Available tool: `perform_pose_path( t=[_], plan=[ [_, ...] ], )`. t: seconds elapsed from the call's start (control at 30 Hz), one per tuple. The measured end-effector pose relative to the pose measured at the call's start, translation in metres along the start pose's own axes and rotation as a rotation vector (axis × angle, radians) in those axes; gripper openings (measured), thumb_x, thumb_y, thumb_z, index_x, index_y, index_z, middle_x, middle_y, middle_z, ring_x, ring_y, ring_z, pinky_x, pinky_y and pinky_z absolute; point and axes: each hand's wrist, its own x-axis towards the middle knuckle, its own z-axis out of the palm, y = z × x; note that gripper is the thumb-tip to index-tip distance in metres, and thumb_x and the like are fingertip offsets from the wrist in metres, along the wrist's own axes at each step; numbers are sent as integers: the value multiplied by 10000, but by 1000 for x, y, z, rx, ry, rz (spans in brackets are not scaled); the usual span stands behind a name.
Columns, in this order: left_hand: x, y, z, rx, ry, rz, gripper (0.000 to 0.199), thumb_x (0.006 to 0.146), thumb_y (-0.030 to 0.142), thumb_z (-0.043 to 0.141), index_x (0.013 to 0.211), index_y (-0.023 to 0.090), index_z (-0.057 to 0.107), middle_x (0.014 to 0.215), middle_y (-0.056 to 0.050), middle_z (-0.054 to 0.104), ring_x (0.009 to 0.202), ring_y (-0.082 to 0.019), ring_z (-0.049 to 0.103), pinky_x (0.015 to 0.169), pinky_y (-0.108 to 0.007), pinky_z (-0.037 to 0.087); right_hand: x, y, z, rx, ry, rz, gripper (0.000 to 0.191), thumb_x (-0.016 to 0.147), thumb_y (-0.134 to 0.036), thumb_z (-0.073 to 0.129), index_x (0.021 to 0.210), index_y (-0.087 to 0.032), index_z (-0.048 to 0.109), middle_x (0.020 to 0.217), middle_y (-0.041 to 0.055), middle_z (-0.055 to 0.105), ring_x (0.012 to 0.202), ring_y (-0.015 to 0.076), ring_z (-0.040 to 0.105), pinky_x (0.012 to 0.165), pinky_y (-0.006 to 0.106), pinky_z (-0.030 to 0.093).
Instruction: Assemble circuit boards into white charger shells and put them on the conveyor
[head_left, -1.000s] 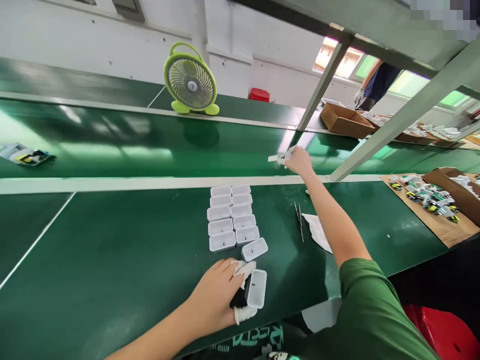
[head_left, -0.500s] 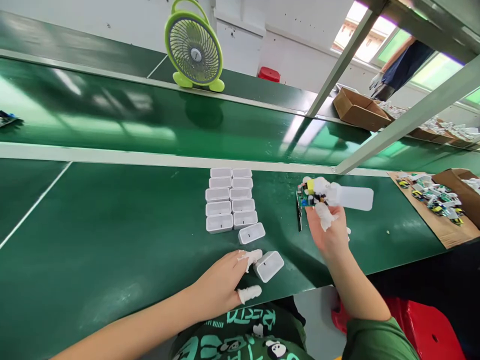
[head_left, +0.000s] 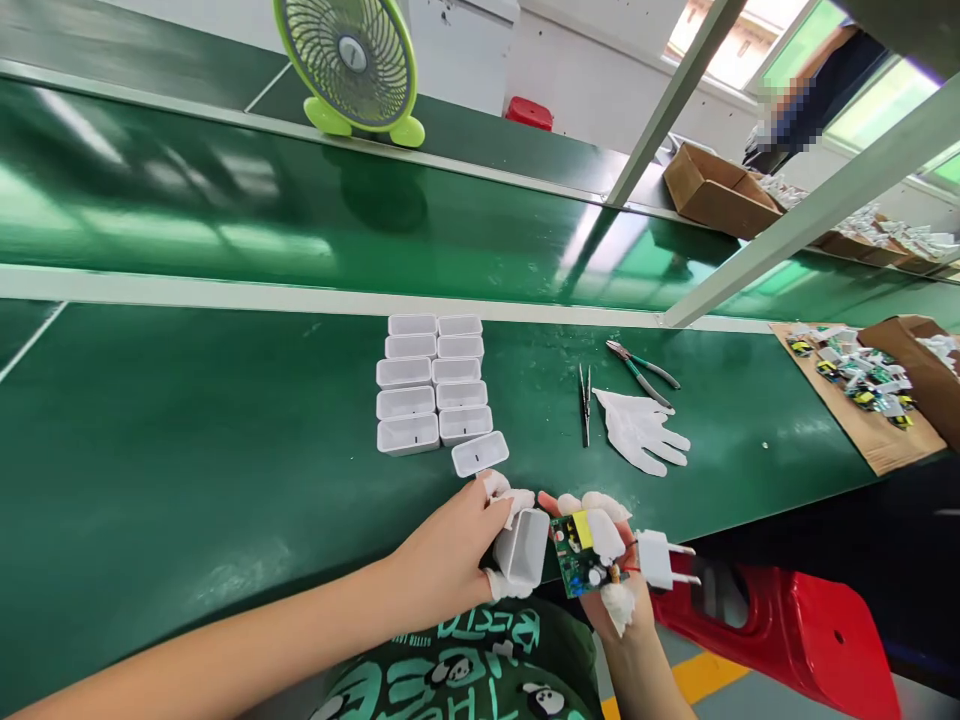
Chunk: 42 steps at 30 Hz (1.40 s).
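My left hand (head_left: pixel 469 540), white covers on its fingertips, is closed around a white plastic case (head_left: pixel 523 548) whose open end faces right. Just right of it, my right hand (head_left: pixel 611 590) holds a green circuit board (head_left: pixel 577 560) with a yellow transformer and white parts on it. A white two-pin plug (head_left: pixel 660 560) hangs off the board's right side on a short red wire. The case and the board are close together, with a small gap between them. Several similar white cases (head_left: pixel 407 434) stand in two columns beyond my left hand, and one loose case (head_left: pixel 480 455) lies askew in front.
Tweezers (head_left: pixel 585 405), green-handled pliers (head_left: pixel 645 372) and a white glove (head_left: pixel 641 430) lie on the green table. Circuit boards (head_left: pixel 862 375) rest on cardboard at right beside a box (head_left: pixel 919 360). A green fan (head_left: pixel 352 60) stands behind; a red stool (head_left: pixel 795 630) is at lower right.
My left hand has taken hold of the white case and lifted it. My right hand has brought the board and plug left and nearer, uncovering the pliers and glove. The view has shifted slightly.
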Motion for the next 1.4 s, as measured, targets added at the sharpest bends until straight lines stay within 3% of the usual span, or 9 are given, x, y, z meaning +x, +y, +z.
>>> perform_pose_path(
  t=[0.13, 0.3, 0.43, 0.63, 0.77, 0.87, 0.97, 1.07, 1.4],
  plan=[
    [-9, -1, -7, -179, 62, 96, 664, 758, 386, 790, 1306, 208, 460, 1322, -141, 596, 1204, -265, 603, 998, -384, 530, 0, -14, 14, -96, -85, -65, 674, 580, -602, 877, 1176, -400, 632, 1238, 44, 714, 1286, 367, 586, 1041, 611, 503],
    [-16, -10, -15, -172, 117, 184, 484, 803, 329, 741, 1225, 206, 539, 1192, -109, 657, 1114, -242, 634, 979, -376, 535, -3, -15, 24, -198, -48, -79, 626, 613, -648, 827, 1144, -351, 677, 1176, 94, 739, 1241, 413, 608, 1030, 630, 507],
    [-17, -11, -22, -142, 176, 285, 528, 862, 336, 715, 1316, 209, 478, 1176, -103, 625, 1111, -218, 603, 954, -337, 543, -2, -12, 27, -219, -62, -120, 576, 677, -680, 756, 1176, -408, 658, 1190, 46, 737, 1227, 387, 624, 1060, 593, 492],
    [-19, -10, -27, -154, 191, 299, 519, 895, 316, 674, 1356, 222, 455, 1197, -96, 596, 1106, -203, 606, 951, -303, 543, 9, -16, 35, -231, -136, -205, 524, 713, -566, 791, 1205, -456, 649, 1188, 6, 744, 1213, 346, 645, 1016, 568, 527],
    [-19, -11, -27, -168, 193, 308, 501, 914, 297, 633, 1368, 223, 435, 1203, -107, 588, 1122, -215, 603, 958, -326, 543, 13, -23, 34, -321, -122, -83, 591, 590, -678, 798, 1083, -358, 738, 1085, 61, 777, 1158, 403, 668, 971, 577, 552],
    [-18, -11, -28, -172, 177, 324, 523, 904, 264, 636, 1382, 234, 426, 1197, -100, 598, 1113, -219, 608, 948, -327, 547, 12, -26, 35, -318, -132, -96, 551, 616, -631, 813, 1111, -405, 732, 1102, 24, 775, 1154, 388, 674, 991, 540, 554],
    [-18, -12, -28, -168, 176, 335, 545, 892, 249, 648, 1384, 238, 413, 1203, -94, 607, 1125, -218, 598, 950, -324, 547, 6, -25, 40, -314, -81, -103, 516, 653, -587, 823, 1140, -455, 711, 1120, -1, 766, 1192, 368, 655, 1035, 498, 536],
    [-18, -12, -28, -173, 164, 334, 544, 884, 245, 656, 1373, 223, 418, 1195, -93, 616, 1126, -210, 590, 956, -307, 542, 2, -20, 46, -307, -44, -99, 540, 645, -613, 829, 1119, -375, 728, 1117, 53, 759, 1189, 377, 652, 1047, 512, 531],
    [-18, -13, -28, -146, 177, 372, 510, 921, 284, 640, 1362, 203, 397, 1203, -100, 607, 1153, -204, 563, 1008, -298, 509, 6, -23, 37, -404, -236, -271, 608, 784, -423, 807, 1344, -378, 575, 1285, 36, 689, 1165, 327, 675, 975, 452, 598]
  ],
)
